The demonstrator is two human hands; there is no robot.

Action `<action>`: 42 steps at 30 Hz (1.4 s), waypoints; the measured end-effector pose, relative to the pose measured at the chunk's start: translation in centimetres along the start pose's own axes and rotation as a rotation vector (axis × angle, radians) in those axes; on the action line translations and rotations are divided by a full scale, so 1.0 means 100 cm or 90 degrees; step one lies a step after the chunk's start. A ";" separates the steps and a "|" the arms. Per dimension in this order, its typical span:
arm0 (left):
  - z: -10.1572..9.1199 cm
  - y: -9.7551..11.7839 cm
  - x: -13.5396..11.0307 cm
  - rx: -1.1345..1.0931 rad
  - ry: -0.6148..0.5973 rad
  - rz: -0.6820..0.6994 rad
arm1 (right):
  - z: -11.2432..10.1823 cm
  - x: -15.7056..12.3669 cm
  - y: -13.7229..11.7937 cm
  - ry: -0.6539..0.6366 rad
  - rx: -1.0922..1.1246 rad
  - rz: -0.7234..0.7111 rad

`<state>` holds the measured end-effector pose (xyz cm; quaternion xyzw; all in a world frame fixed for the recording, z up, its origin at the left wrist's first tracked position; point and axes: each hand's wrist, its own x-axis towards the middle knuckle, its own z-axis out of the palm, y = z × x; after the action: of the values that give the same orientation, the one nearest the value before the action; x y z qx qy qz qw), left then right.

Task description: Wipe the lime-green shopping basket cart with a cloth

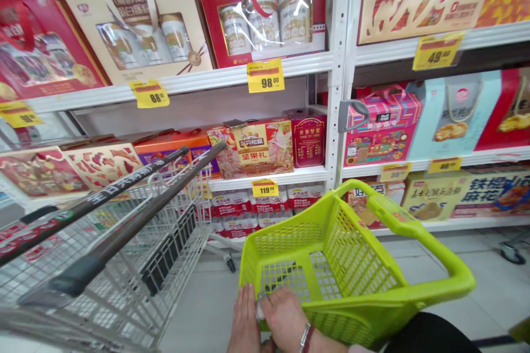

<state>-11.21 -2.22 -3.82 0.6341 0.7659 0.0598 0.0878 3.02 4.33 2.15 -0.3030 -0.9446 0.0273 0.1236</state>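
Note:
A lime-green plastic shopping basket [360, 248] with a long handle stands in front of me, and no goods show inside it. At its near left corner, my left hand [245, 314] lies along the outside with fingers stretched out together. Beside it my right hand [285, 317], a bracelet [306, 336] on its wrist, reaches over the near rim with curled fingers. A small pale, rounded thing [260, 306] shows between the two hands at the right fingertips. What it is I cannot make out.
Metal shopping carts [165, 242] stand close on the left. White shelves [190, 84] ahead carry gift boxes [252, 149], yellow price tags [265, 75] and shrink-wrapped bottles [236, 203]. A grey hook-shaped handle [354, 115] hangs at the shelf post. A caster wheel [512, 253] is at right.

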 end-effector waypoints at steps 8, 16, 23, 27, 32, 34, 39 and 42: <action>0.008 -0.038 -0.013 -0.049 0.103 0.032 | -0.003 -0.001 -0.007 0.011 0.006 -0.009; 0.008 -0.039 -0.018 -0.227 0.056 0.069 | -0.011 -0.069 0.050 0.108 -0.034 0.042; 0.010 -0.025 -0.012 -0.235 0.010 0.055 | 0.007 -0.046 0.030 0.093 -0.043 0.041; 0.007 -0.023 -0.007 -0.217 -0.033 0.037 | 0.026 -0.042 0.029 0.158 0.007 0.032; -0.002 -0.028 -0.008 -0.217 -0.075 0.016 | 0.042 -0.048 0.041 0.212 0.082 -0.033; -0.007 -0.029 -0.011 -0.228 -0.087 0.013 | 0.043 -0.049 0.043 0.202 0.092 -0.037; -0.011 -0.029 -0.016 -0.257 -0.090 0.014 | 0.032 -0.050 0.041 0.184 0.089 -0.007; -0.010 -0.029 -0.014 -0.271 -0.069 0.016 | 0.022 -0.043 0.035 0.167 0.060 0.021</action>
<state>-13.93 -4.15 -3.31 0.6129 0.7223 0.1868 0.2602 7.81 4.71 -1.40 -0.3135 -0.9128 0.0335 0.2595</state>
